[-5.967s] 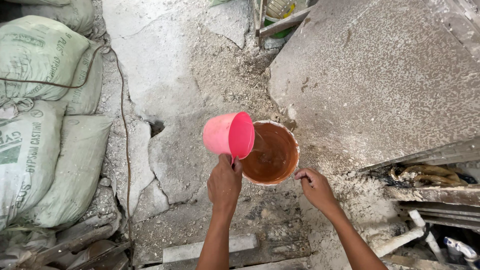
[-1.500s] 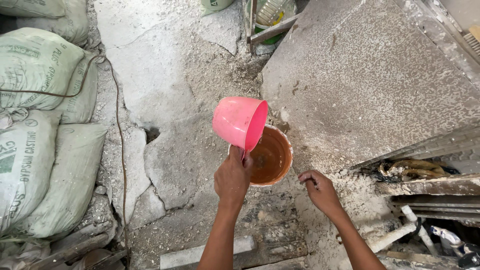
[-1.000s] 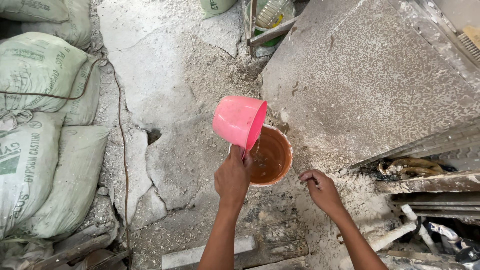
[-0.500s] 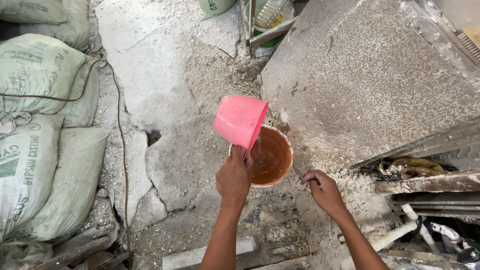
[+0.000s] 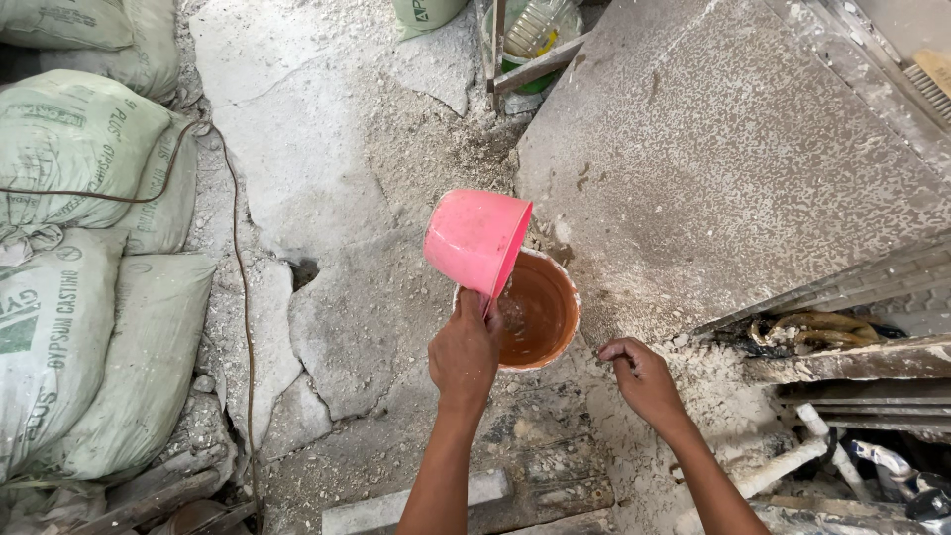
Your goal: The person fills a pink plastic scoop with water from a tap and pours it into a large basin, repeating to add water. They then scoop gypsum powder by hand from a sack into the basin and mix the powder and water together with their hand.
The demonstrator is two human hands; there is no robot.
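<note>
We grip the pink scoop point(image 5: 475, 241) by its handle in our left hand point(image 5: 464, 349), tilted so its mouth turns toward the orange bucket point(image 5: 535, 312), likely so the contents fall inside; the scoop hangs just above the bucket's left rim; our right hand point(image 5: 644, 374) rests loosely curled and empty on the dusty floor point(image 5: 337, 178) just right of the bucket, seemingly for balance; grey sacks point(image 5: 89, 248) lie stacked well left of the bucket; a speckled slab point(image 5: 733, 168) leans behind it.
</note>
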